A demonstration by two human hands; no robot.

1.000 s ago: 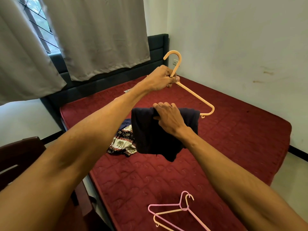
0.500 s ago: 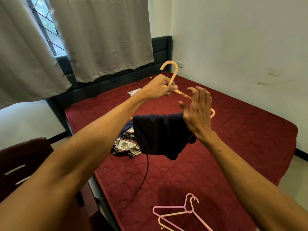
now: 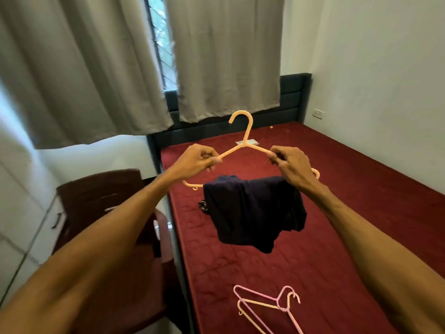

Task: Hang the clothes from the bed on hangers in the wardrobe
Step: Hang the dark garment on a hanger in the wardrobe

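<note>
Left hand (image 3: 196, 160) and right hand (image 3: 290, 165) each pinch a sloping arm of the orange hanger (image 3: 245, 138), hook upright, held above the bed (image 3: 361, 189). A dark garment (image 3: 252, 210) drapes over the hanger's lower bar. Two spare hangers (image 3: 267, 307) lie on the near end of the bed.

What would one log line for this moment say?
left hand: pinches peach hanger arm | right hand: pinches other arm | dark garment: draped over hanger bar, above bed | spare hangers: on bed
</note>
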